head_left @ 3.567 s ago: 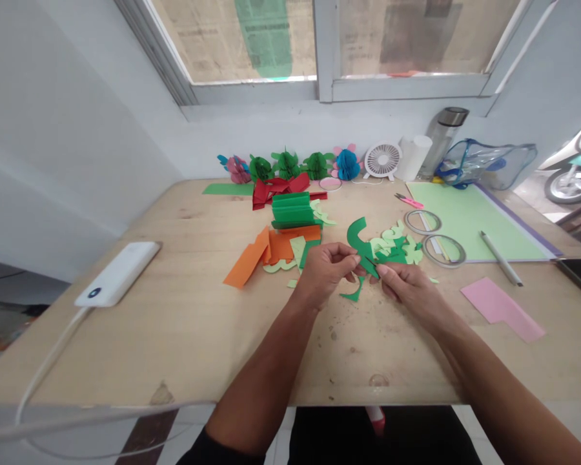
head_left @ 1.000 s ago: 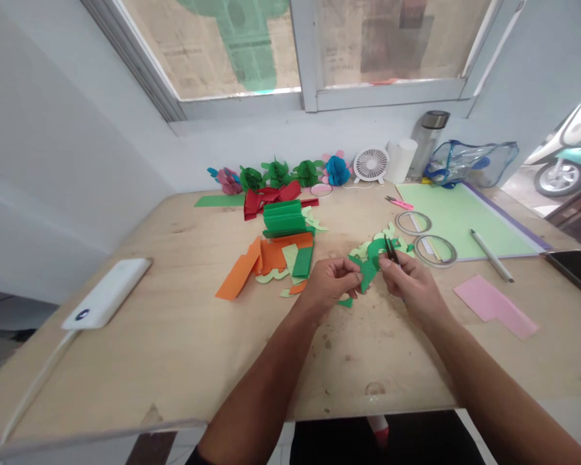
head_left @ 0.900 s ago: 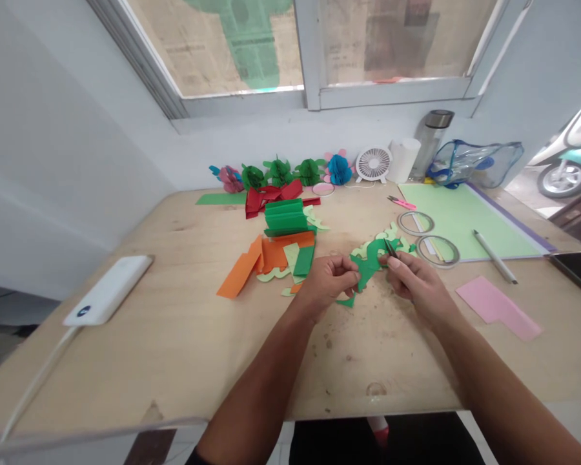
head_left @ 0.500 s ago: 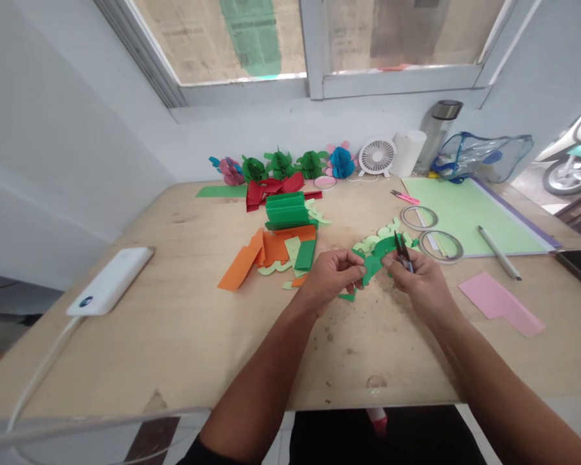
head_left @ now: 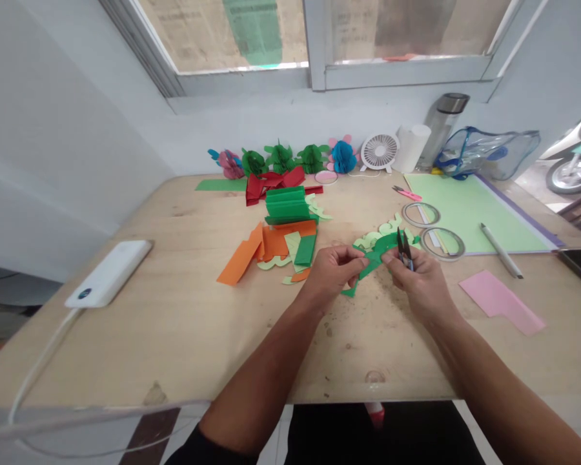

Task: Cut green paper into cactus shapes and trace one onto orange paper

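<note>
Between my hands is a piece of dark green paper [head_left: 369,265]. My left hand [head_left: 337,271] pinches its left side between thumb and finger. On the other side, my right hand [head_left: 414,274] grips the paper with thumb and fingertips, while small thread snips [head_left: 404,245] rest in the same hand, blades pointing up and away. Light green wavy paper cutouts [head_left: 390,225] lie just beyond the fingers, with dark green pieces among them. A green scrap [head_left: 350,290] shows on the table below the left fingertips.
Left of the hands are folded orange paper [head_left: 242,258], pleated green paper [head_left: 286,205] and red paper [head_left: 290,178]. Paper honeycomb figures [head_left: 279,157] line the wall beside a fan [head_left: 380,153]. Tape rolls [head_left: 443,243], a pen [head_left: 501,250] and pink paper [head_left: 501,301] lie right; a power bank [head_left: 109,273] left.
The green paper between my fingers has shifted slightly and looks flatter, with my left fingertips closer to the right ones. The view has tilted a little. Both hands keep their hold.
</note>
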A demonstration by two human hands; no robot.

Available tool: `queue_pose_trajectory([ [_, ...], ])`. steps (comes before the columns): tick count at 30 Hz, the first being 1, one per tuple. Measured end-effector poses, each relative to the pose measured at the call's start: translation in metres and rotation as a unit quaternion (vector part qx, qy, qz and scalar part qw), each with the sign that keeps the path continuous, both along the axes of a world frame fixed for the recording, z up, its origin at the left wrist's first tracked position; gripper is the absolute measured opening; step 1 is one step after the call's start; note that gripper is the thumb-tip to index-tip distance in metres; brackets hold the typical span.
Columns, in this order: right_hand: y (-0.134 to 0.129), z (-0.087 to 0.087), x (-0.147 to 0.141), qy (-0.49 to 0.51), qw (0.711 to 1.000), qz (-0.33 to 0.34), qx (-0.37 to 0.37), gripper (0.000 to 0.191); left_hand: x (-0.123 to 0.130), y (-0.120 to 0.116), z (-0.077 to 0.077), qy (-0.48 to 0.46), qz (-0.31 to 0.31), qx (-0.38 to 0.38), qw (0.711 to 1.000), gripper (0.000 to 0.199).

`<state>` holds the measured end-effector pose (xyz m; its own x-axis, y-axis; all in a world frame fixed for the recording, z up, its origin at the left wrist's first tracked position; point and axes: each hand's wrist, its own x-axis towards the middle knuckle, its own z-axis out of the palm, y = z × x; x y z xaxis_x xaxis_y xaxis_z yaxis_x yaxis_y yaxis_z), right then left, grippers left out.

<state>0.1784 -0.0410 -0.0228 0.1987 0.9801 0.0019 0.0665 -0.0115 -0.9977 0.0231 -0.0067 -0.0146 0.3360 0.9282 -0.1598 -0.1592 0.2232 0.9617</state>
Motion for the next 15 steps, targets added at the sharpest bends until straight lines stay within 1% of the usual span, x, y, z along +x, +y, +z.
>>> queue_pose_trajectory([
  [2, 0.000, 0.002, 0.000, 0.005, 1.000, 0.017, -0.010, 0.031, -0.001, 0.001, 0.000, 0.002, 0.009, 0.007, 1.000, 0.015],
  [4, -0.001, 0.004, 0.002, 0.010, 0.999, 0.050, -0.019, 0.033, -0.003, 0.003, 0.001, 0.004, 0.018, 0.020, 1.000, 0.015],
  [7, -0.004, 0.011, 0.007, 0.001, 0.996, 0.087, -0.018, 0.038, -0.009, 0.007, 0.003, 0.006, 0.025, 0.036, 0.999, 0.015],
  [10, -0.005, 0.018, 0.011, -0.024, 0.994, 0.103, -0.017, 0.046, -0.014, 0.010, 0.005, 0.005, 0.027, 0.028, 0.999, 0.015],
  [13, -0.006, 0.022, 0.011, -0.062, 0.985, 0.155, -0.047, 0.050, -0.018, 0.012, 0.007, -0.003, 0.028, 0.019, 0.999, 0.016],
  [15, -0.006, 0.022, 0.009, -0.077, 0.978, 0.184, -0.066, 0.052, -0.019, 0.012, 0.009, -0.010, 0.029, 0.016, 0.999, 0.017],
])
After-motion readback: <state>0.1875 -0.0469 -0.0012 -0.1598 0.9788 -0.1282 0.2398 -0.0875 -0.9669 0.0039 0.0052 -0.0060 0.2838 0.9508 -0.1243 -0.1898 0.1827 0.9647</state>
